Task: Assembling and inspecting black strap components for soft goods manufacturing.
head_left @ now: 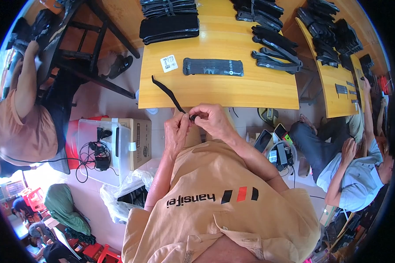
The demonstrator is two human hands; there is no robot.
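A narrow black strap [165, 90] is held just off the near edge of the wooden table, its long free end reaching up and left over the tabletop. My left hand [176, 129] pinches it near its lower end. Close against it, the fingers of my right hand [213, 122] are closed on a small dark curled part of the strap; the fingers hide most of that part. Beyond my hands, a row of flat black straps [213, 67] lies side by side on the table, with a white printed label [168, 63] to the left of it.
Stacks of black straps [169, 28] and bundled straps [276, 55] stand on the table [215, 94]. A clear bin with cables [102, 151], a cardboard box [141, 142] and a plastic bag [118, 201] sit at lower left. People [22, 127] work on both sides; a second table [327, 94] is at right.
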